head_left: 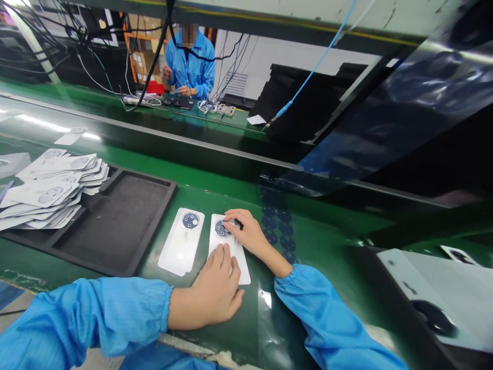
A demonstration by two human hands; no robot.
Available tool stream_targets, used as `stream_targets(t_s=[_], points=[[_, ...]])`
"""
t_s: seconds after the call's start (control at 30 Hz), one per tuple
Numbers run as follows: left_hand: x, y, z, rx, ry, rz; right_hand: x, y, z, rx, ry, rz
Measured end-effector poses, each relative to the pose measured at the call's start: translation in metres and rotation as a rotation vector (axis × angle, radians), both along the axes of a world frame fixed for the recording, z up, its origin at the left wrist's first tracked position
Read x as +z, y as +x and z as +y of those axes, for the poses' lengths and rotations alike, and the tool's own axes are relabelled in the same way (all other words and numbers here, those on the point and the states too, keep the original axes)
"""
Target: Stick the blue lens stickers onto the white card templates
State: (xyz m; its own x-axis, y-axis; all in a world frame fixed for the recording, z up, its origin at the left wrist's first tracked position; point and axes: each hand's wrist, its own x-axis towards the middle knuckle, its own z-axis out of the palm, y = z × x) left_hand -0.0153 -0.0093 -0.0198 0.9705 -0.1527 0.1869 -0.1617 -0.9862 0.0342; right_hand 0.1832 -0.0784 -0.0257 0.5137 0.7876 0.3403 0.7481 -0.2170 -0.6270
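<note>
A white phone back panel [242, 267] with a dark round camera patch [221, 229] lies on the green bench under both my hands. My left hand [213, 288] rests flat across its lower part, fingers stretched out. At the panel's upper end is my right hand [246, 231], its thumb on the camera patch and its forefinger curved near the top edge. A gap shows between that thumb and forefinger. The right hand partly covers the patch. Just left of this panel, a second white back panel [180, 252] lies flat, with a similar camera patch.
A black tray [111, 226] stands to the left, with stacked white panels [50, 192] at its left side. A strip of dark round stickers [279, 226] lies right of my hands. Large pale panels [435, 288] stand at the right. Across the bench is a person in blue [202, 67].
</note>
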Motion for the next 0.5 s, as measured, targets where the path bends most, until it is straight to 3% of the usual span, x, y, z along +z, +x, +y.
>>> stream_targets(t_s=[0.5], points=[[-0.0038,0.003,0.0047,0.005,-0.153,0.032,0.0017,-0.0042,0.0067,-0.051,-0.008,0.009]])
